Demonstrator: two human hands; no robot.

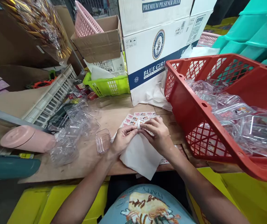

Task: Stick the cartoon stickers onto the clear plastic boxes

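Both hands [157,133] pinch white paper [144,154] above the wooden tabletop [85,158], red basket [182,107] alongside.

The single head-worn view looks forward and down, past the wearer's shirt [147,205], onto the nearby worktable [89,161].

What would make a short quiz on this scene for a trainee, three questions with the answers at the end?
1. Short answer: what do the left hand and the right hand both hold?
2. True or false: the red basket contains clear plastic containers.
3. Fill in the blank: the lettering on the white carton reads "BLUE ____".

Key:
1. A white sheet.
2. True.
3. GIRL.
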